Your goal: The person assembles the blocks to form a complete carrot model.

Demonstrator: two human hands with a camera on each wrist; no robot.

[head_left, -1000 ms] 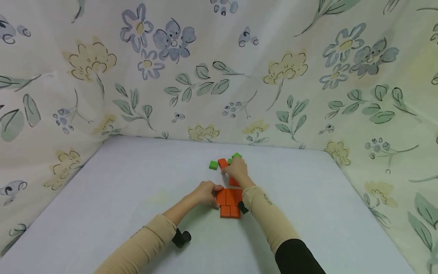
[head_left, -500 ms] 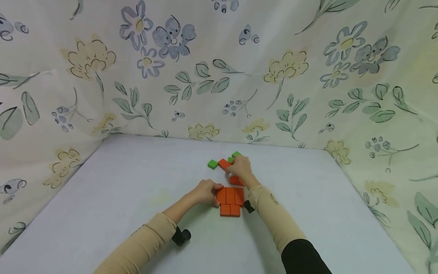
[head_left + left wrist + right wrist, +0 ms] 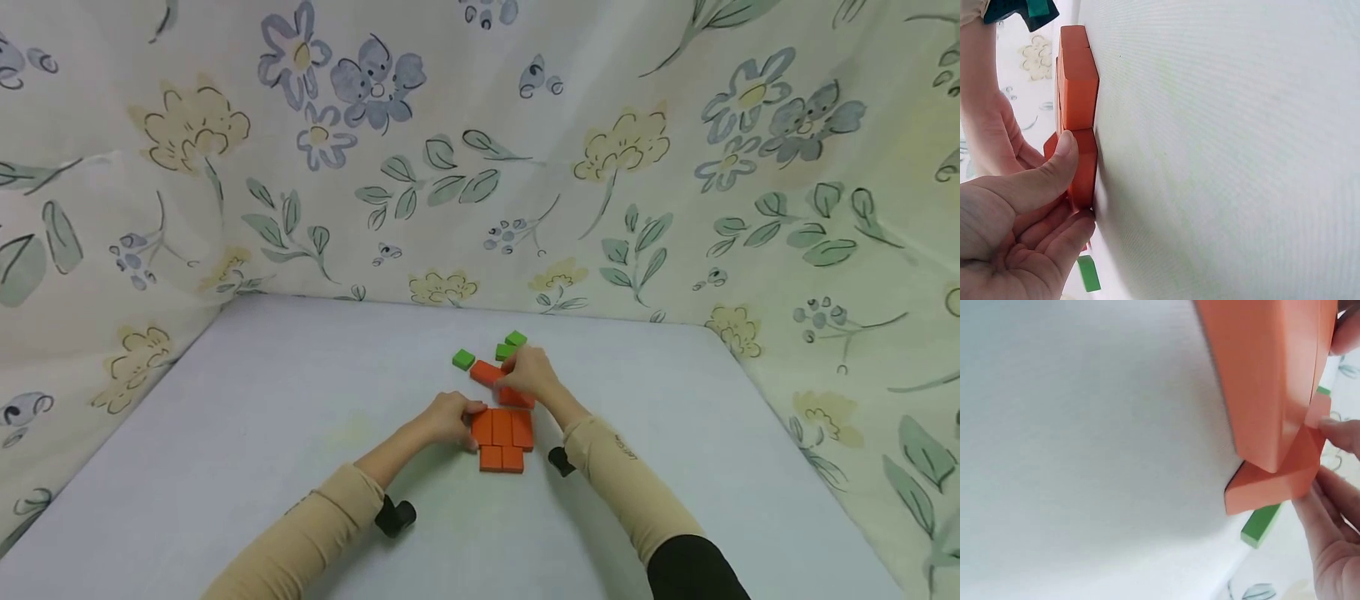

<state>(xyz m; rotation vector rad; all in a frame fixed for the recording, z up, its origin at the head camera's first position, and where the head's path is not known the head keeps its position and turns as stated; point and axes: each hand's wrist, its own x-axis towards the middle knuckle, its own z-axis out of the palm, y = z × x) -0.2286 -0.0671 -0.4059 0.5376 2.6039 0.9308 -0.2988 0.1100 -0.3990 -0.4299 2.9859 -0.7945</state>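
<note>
Flat orange blocks (image 3: 502, 427) lie side by side on the table, a row of three with two shorter ones on the near side. My left hand (image 3: 450, 419) holds the left block of that row (image 3: 1086, 165), thumb at its near end and fingertips at its far end. Beyond the row lies an orange block with slanted ends (image 3: 1272, 484). My right hand (image 3: 531, 372) pinches another orange block (image 3: 486, 372), set at an angle just behind the slanted one. Its right end is hidden under the fingers.
Several small green blocks lie farther back: one on the left (image 3: 463, 359), others (image 3: 515, 338) just behind my right hand. A floral cloth (image 3: 442, 208) hangs behind the white table (image 3: 300, 392). Black wrist cameras (image 3: 395, 517) sit close to the tabletop.
My right hand has drawn the far orange block nearer and turned it from nearly upright in view to a flatter slant. My left hand has stayed at the row.
</note>
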